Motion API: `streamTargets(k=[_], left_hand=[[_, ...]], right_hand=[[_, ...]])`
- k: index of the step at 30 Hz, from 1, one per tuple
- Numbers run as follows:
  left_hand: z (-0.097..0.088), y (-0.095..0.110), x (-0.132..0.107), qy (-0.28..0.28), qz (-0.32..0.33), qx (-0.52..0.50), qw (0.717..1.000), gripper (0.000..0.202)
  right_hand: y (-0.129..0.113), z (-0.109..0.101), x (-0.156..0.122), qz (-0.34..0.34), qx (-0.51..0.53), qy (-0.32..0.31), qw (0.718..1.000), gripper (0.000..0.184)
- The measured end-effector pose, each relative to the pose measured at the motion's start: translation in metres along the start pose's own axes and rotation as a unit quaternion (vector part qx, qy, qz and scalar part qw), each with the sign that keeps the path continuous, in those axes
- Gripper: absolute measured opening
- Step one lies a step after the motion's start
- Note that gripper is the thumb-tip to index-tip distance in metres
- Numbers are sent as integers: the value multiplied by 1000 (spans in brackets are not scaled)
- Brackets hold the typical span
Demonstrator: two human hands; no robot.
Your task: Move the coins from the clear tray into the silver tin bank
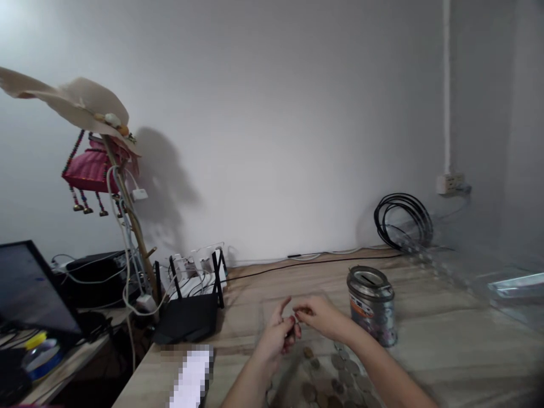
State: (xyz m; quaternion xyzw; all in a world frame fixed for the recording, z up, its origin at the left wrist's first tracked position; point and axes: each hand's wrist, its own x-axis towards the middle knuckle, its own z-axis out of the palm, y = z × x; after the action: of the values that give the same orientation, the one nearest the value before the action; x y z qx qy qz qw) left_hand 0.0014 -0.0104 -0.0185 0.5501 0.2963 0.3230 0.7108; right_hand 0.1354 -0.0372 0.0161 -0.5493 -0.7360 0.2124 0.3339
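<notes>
My left hand (281,335) is raised over the table, palm turned up, its fingers partly curled and the index finger reaching out. What lies in its fingers is too blurred to make out. Just to its right, my right hand (319,315) pinches a small brownish coin (305,310), its fingertips close to the left thumb. Many loose coins (346,371), silvery and brown, are spread below and between my forearms. Right of my right hand stands a round metal tin (372,309) with a slot in its lid and a worn printed side.
A black router (187,318) with antennas and a phone-like pixelated object (191,377) lie at left. Farther left are a monitor (36,289) and a stand with a hat (85,102) and pink bag (91,170). Coiled black cable (403,221) and a clear container (516,294) are at right.
</notes>
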Motion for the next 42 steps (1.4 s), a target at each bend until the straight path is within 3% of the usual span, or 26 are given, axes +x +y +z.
streamTargets(k=[2,3,6,7,9,11,15,21,24,28,30,32,34,37,39,42], left_hand=[[1,-1,0,-11,-6,-1,1000,78],[1,-2,0,-12,-17,-5,1000,76],[-1,-4,3,26,-61,-59,996,58],[-2,-5,4,54,-75,-86,992,51],[-4,-4,7,104,-87,-142,981,43],[-6,-3,8,126,-87,-180,972,44],[-5,-1,7,125,-93,-184,970,53],[1,5,3,158,-85,-164,970,53],[1,6,1,138,-85,-124,979,51],[-2,3,2,112,-73,-73,988,50],[-3,2,3,111,-67,-51,990,51],[-4,2,4,109,-63,-31,991,52],[-3,3,3,103,-52,-19,993,56],[-2,4,2,78,-21,-10,997,63],[-1,2,2,57,-3,-7,998,66],[-2,-2,4,37,1,9,999,69]], right_hand=[[0,4,2,9,48,-46,998,22],[1,0,1,18,50,-32,998,20],[2,-28,-7,69,-57,139,986,18],[4,-41,-11,90,-111,215,966,20],[7,-66,-23,129,-218,360,898,24],[12,-85,-34,163,-286,437,837,25],[20,-96,-43,235,-357,417,802,23],[30,-99,-44,281,-338,409,800,24],[36,-103,-46,293,-328,408,800,23],[40,-102,-44,254,-353,416,798,21],[37,-97,-40,196,-351,457,793,25],[30,-88,-32,122,-311,484,809,30],[21,-72,-22,57,-228,440,866,33],[12,-40,-7,9,-95,245,965,32],[9,-19,-2,1,-44,124,991,32],[9,2,2,6,8,3,1000,22]])
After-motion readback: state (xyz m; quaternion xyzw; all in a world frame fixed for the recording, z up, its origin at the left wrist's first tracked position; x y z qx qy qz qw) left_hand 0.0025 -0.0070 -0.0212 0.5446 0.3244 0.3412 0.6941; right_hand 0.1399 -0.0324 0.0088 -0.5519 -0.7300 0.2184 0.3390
